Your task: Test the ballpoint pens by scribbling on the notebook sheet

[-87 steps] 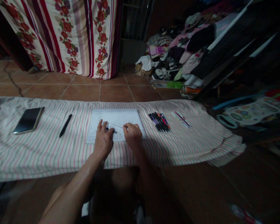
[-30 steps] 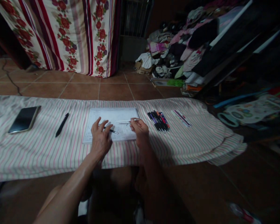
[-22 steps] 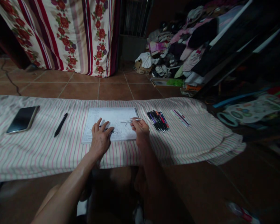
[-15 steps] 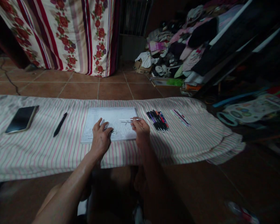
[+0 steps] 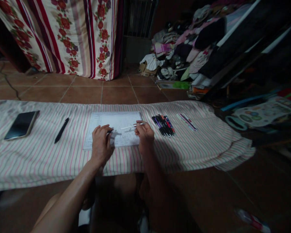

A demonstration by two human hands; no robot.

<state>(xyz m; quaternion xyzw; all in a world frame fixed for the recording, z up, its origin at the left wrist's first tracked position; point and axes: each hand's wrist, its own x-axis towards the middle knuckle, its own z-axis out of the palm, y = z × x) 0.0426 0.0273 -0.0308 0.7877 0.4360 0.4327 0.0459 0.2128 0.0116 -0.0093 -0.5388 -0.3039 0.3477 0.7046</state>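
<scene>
My right hand (image 5: pixel 145 132) pinches a thin white pen refill (image 5: pixel 128 127) above the spiral notebook (image 5: pixel 121 116); its free end points left. Over the notebook's left half, my left hand (image 5: pixel 102 139) is closed on a small dark pen part (image 5: pixel 110 131) with a pale end. Most of that part is hidden by the fingers. Handwriting and printed lines cover the page. Right of the notebook lies a row of several pens (image 5: pixel 163 125), with dark, purple, orange and patterned barrels.
A striped cloth (image 5: pixel 126 161) covers the low table. A phone (image 5: pixel 21 124) and a black pen (image 5: pixel 61 130) lie at left, a few slim pens (image 5: pixel 187 122) at right. Beyond are a floral curtain (image 5: pixel 82 38) and heaped clothes (image 5: pixel 184 48). A bottle (image 5: pixel 252 220) lies on the floor.
My left hand has drawn its fingers together, and the dark part has shifted up and left. My right hand has moved slightly left, tilting the refill's free end down.
</scene>
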